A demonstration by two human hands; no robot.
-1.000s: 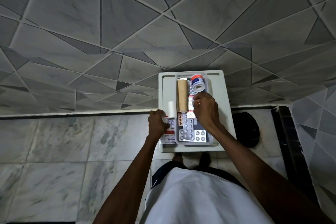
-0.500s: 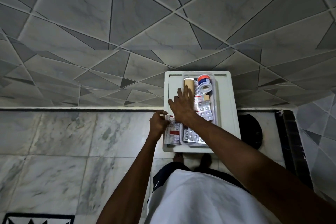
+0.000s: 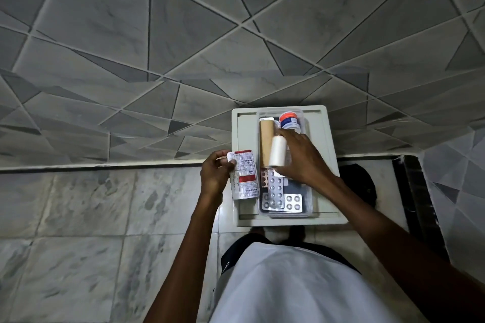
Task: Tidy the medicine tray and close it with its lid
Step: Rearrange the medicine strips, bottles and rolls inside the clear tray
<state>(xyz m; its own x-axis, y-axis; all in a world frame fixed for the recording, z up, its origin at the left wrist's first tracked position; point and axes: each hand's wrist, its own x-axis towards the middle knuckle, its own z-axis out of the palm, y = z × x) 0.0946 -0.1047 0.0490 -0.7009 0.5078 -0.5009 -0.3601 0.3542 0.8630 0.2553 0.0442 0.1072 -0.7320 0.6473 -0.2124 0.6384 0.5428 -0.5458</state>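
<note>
Under the right hand [image 3: 301,157] sits the clear medicine tray [image 3: 307,165], which rests on a pale square stool top [image 3: 328,155]. That hand is wrapped around a small white roll [image 3: 277,151], thumb on one side and fingers on the other, holding it just above the tray's middle. Right next to the roll, on the thumb side, a long tan cardboard-looking tube [image 3: 266,143] lies lengthwise in the tray. Past the fingertips, at the far end of the tray, there's a little jar with an orange-red cap [image 3: 288,119] and a blue-and-white label.

Closer to the wrist, the near end of the tray is packed with silver blister strips [image 3: 275,195], plus a squarer one [image 3: 293,202] with round pills beside them. One strip near the tube looks coppery with white pills, hard to read though.

Off to the side, the left hand [image 3: 216,174] is pinching a long foil medicine strip with red bands [image 3: 244,174] by its far end, fingers closed on it. That strip hangs over the stool's left edge, beside the tray and outside it. Can't make out the print on it.

No lid on the tray yet, it's fully open on top. Something dark and round [image 3: 362,186] lies on the floor past the right forearm.
</note>
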